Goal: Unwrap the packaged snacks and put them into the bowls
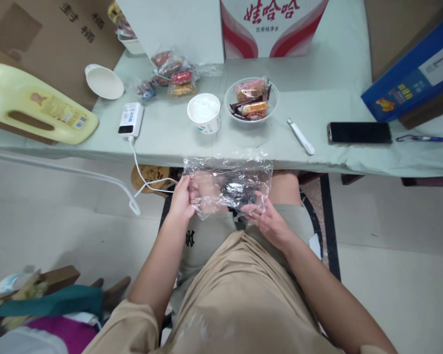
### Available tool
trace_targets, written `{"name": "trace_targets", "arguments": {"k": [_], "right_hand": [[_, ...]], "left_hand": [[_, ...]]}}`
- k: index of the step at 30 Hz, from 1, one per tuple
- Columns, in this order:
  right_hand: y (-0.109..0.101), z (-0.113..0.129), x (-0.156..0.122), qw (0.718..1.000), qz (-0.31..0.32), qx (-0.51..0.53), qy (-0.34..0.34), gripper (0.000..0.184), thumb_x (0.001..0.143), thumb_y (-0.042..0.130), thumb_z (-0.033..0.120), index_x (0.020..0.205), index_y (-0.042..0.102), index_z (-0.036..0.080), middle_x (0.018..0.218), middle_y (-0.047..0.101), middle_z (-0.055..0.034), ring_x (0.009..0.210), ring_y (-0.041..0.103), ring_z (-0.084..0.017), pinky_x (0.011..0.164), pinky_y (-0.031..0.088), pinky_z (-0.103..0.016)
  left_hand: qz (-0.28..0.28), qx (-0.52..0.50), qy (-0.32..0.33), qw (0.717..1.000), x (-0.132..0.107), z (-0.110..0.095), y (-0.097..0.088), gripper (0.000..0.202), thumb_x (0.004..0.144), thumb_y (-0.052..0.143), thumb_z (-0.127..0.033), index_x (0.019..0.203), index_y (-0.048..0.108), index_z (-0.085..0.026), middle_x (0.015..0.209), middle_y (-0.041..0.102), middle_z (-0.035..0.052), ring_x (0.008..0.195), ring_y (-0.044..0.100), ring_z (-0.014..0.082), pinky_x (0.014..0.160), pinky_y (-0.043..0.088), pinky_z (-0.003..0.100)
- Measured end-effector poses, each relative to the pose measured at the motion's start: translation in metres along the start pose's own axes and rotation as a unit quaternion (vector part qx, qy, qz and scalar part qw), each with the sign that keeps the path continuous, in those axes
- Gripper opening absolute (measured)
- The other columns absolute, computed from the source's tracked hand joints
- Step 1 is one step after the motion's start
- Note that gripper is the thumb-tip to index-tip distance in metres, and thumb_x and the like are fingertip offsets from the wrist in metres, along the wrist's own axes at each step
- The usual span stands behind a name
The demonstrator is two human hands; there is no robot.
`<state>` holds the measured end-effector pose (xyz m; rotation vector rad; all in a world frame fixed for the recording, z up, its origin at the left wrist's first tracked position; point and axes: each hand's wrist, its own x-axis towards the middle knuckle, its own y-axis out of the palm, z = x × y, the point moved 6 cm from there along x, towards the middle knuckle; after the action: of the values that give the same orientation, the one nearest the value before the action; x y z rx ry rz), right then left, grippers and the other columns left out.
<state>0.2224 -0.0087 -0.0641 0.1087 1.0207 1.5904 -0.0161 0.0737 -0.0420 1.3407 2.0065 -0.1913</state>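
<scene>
A crinkled clear plastic bag (210,191) is stretched between my hands, above my lap and just in front of the table edge. My left hand (184,194) pinches the bag's left side, fingers closed on the film. At the lower right corner, my right hand (264,216) holds the bag between thumb and fingers, the other fingers lying loosely along it. The dark patch seen through the film cannot be told apart from what lies behind it. Past the bag, on the table, stand a paper cup (204,109) with white contents and a clear bowl (272,110) of wrapped snacks.
On the green tablecloth (243,142) lie a white box cutter (300,136), a phone (359,133), a pen (422,139), several wrapped snacks (182,77) and a white power bank (131,119) with its cable. A yellow jug (40,105), a tilted white bowl (104,81) and cartons (269,27) stand around.
</scene>
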Motion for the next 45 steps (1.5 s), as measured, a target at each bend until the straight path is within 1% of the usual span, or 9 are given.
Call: {"name": "trace_targets", "arguments": {"k": [4,8,21,24,27,31,35,40,45], "right_hand": [[-0.010,0.000,0.004,0.992,-0.099,-0.052,-0.057,0.046,0.058,0.089,0.050,0.088,0.066,0.023,0.070,0.068,0.0020,0.070,0.069,-0.016,0.072,0.056,-0.031],[-0.021,0.006,0.003,0.982,-0.160,-0.069,-0.076,0.041,0.059,0.088,0.051,0.077,0.067,0.021,0.058,0.060,0.0067,0.039,0.044,-0.005,0.047,0.043,-0.022],[-0.068,0.007,-0.024,0.951,-0.255,-0.136,-0.111,0.040,0.063,0.082,0.054,0.066,0.060,0.021,0.054,0.059,0.0035,0.047,0.052,-0.010,0.046,0.041,-0.023],[-0.057,0.019,-0.010,0.958,-0.226,-0.066,-0.165,0.037,0.065,0.081,0.054,0.079,0.063,0.025,0.079,0.070,0.0004,0.078,0.066,-0.015,0.069,0.054,-0.026],[-0.027,0.021,0.012,0.987,-0.126,-0.007,-0.098,0.053,0.059,0.085,0.058,0.099,0.066,0.029,0.105,0.074,-0.0030,0.098,0.070,-0.020,0.084,0.056,-0.033],[0.002,0.016,0.025,0.997,-0.049,-0.066,-0.014,0.049,0.058,0.087,0.056,0.089,0.068,0.023,0.078,0.074,-0.0018,0.067,0.069,-0.016,0.065,0.057,-0.030],[-0.009,0.018,0.019,0.981,-0.135,-0.137,-0.024,0.050,0.056,0.084,0.062,0.075,0.065,0.020,0.060,0.066,0.0019,0.045,0.053,-0.009,0.039,0.039,-0.019],[-0.040,0.025,0.003,0.957,-0.239,-0.161,-0.032,0.052,0.052,0.085,0.063,0.072,0.066,0.019,0.056,0.062,0.0023,0.040,0.042,-0.006,0.034,0.023,-0.019],[-0.052,0.039,-0.007,0.942,-0.244,-0.198,-0.122,0.044,0.066,0.078,0.062,0.072,0.064,0.020,0.066,0.065,0.0004,0.058,0.056,-0.012,0.052,0.043,-0.024]], "left_hand": [[-0.019,0.008,0.028,0.999,0.000,0.001,0.004,0.015,0.090,0.058,-0.029,0.083,0.047,-0.021,0.052,0.052,-0.0091,0.029,0.031,0.0030,0.029,0.013,0.013],[-0.039,0.054,0.067,0.996,0.000,-0.003,-0.001,0.014,0.091,0.056,-0.030,0.083,0.048,-0.021,0.051,0.053,-0.0081,0.030,0.035,0.0038,0.029,0.015,0.013],[-0.019,0.095,0.079,0.992,0.006,-0.013,-0.020,0.024,0.087,0.064,-0.040,0.085,0.049,-0.021,0.055,0.056,-0.0078,0.029,0.033,0.0027,0.028,0.015,0.012],[0.016,0.084,0.057,0.995,0.004,-0.008,-0.017,0.032,0.081,0.072,-0.044,0.085,0.049,-0.021,0.057,0.057,-0.0081,0.030,0.032,0.0015,0.028,0.015,0.012],[0.038,0.072,0.034,0.996,0.001,-0.002,-0.015,0.036,0.077,0.075,-0.044,0.086,0.050,-0.021,0.058,0.058,-0.0082,0.030,0.031,0.0010,0.028,0.016,0.012],[0.028,0.077,0.058,0.995,-0.004,-0.003,-0.018,0.036,0.077,0.076,-0.043,0.085,0.050,-0.020,0.057,0.058,-0.0081,0.030,0.033,0.0011,0.029,0.017,0.011],[0.008,0.109,0.081,0.991,-0.005,-0.009,-0.022,0.032,0.080,0.073,-0.044,0.085,0.051,-0.020,0.056,0.059,-0.0070,0.030,0.036,0.0021,0.028,0.016,0.012],[-0.008,0.155,0.072,0.985,-0.002,-0.013,-0.021,0.021,0.086,0.064,-0.036,0.083,0.053,-0.019,0.055,0.060,-0.0048,0.030,0.041,0.0034,0.029,0.017,0.011],[0.028,0.173,0.024,0.984,-0.006,-0.012,-0.012,0.025,0.081,0.071,-0.037,0.081,0.055,-0.017,0.055,0.061,-0.0029,0.032,0.044,0.0042,0.029,0.016,0.011]]}}
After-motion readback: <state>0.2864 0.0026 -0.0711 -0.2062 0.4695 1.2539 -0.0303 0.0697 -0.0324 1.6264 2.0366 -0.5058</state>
